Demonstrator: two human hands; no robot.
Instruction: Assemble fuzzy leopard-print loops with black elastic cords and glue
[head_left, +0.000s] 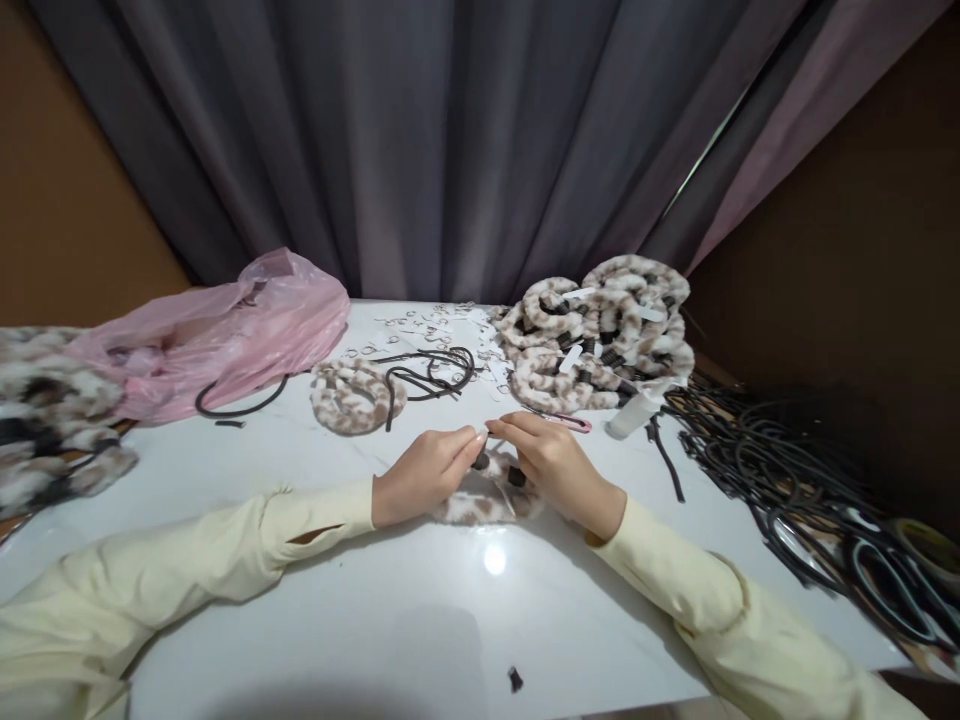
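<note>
The left hand (424,478) had its fingers drawn narrow; whether they gripped anything, I could not tell. Just beneath both hands' fingers lay the ring (480,510), partly hidden, probably light and soft, best held by its plush. The right hand (564,472) had bunched fingers, their grip equally unclear.
</note>
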